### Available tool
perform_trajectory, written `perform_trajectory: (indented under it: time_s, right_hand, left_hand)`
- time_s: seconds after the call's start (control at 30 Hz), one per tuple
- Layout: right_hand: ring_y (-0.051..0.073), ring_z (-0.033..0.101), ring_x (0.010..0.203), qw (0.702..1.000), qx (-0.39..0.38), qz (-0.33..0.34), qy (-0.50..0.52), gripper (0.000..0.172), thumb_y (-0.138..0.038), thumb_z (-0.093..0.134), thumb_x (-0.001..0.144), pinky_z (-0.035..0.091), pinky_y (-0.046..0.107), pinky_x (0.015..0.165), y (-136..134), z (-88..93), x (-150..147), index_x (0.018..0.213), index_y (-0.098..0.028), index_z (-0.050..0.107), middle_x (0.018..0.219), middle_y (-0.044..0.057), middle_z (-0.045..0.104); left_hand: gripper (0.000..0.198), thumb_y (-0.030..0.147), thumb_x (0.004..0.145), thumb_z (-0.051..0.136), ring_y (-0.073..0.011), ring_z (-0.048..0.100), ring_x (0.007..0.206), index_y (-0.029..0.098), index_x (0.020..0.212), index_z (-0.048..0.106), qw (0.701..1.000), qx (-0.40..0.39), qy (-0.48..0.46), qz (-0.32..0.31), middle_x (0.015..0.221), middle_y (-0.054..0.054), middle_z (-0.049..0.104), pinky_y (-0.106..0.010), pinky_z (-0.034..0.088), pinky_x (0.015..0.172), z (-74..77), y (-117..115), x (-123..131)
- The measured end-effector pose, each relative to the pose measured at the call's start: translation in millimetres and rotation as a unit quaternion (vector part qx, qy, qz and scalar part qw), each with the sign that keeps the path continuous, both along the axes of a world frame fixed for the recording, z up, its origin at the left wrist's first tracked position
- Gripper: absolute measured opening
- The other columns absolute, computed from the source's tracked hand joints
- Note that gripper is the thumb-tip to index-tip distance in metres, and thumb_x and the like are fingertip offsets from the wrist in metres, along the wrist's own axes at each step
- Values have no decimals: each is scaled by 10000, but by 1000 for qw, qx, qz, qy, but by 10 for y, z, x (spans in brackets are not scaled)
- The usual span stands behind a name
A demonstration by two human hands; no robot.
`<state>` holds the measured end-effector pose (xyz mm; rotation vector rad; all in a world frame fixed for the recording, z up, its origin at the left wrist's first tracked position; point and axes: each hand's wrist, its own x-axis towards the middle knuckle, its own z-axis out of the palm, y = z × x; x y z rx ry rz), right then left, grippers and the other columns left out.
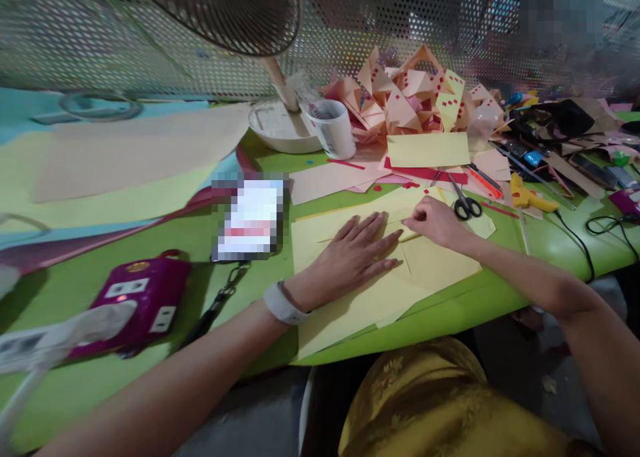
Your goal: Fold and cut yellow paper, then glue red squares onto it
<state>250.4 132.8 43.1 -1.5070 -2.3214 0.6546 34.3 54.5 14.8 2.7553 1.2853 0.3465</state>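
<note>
Pale yellow paper sheets (435,263) lie on the green table (550,243) in front of me. My left hand (350,253) rests flat on the paper with its fingers stretched out, a white band on the wrist. Just to its right, my right hand (436,222) is curled with its fingertips pinching a folded edge of the yellow paper.
Black-handled scissors (466,203) and a yellow glue gun (527,200) lie right of my hands. A pile of folded pink and yellow paper shapes (405,97), a white cup (333,129) and a fan base (280,127) stand behind. A magenta power strip (145,303) sits at left.
</note>
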Motion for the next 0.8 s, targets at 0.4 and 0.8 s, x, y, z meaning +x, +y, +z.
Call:
perform_trajectory:
  time_s: [0.4,0.8]
  right_hand:
    - [150,562,748,999,13,29,9,287,-388,620,902,402,289,688,37,90,55,724,-163,616,873,50,635]
    - [224,651,1098,966,148,208,38,344,-326,438,1016,501,402,941,15,472,390,1148,-136,692,1159,118,720]
  left_hand:
    - [533,495,1037,284,-287,278,1490,224,1444,496,1000,8,19,5,1558,-160,411,-524,273,1185,90,-4,36]
    - [495,444,1042,313,-296,356,1454,191,1396,550,999,50,-10,-3,1510,-192,468,-520,331,1157,76,-17,37]
